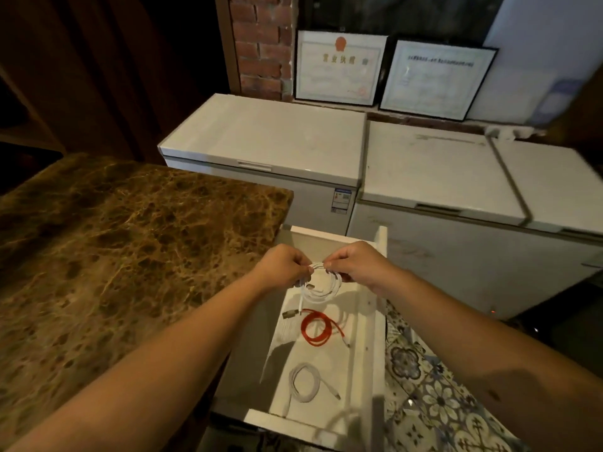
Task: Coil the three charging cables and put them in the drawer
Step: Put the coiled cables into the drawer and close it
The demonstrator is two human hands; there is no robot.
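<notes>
Over the open white drawer (367, 337) I hold a coiled white cable (321, 290) in the air. My left hand (284, 265) pinches its top left, and my right hand (357, 264) pinches its top right. One plug end dangles below the coil. Inside the drawer lies a coiled red cable (318, 327) in the middle. A second coiled white cable (305, 381) lies nearer the drawer's front.
A brown marble counter (114, 256) spreads to the left of the drawer. White chest freezers (270, 141) stand behind it, with framed certificates (339, 66) against the brick wall. Patterned floor tiles (424, 386) show to the right.
</notes>
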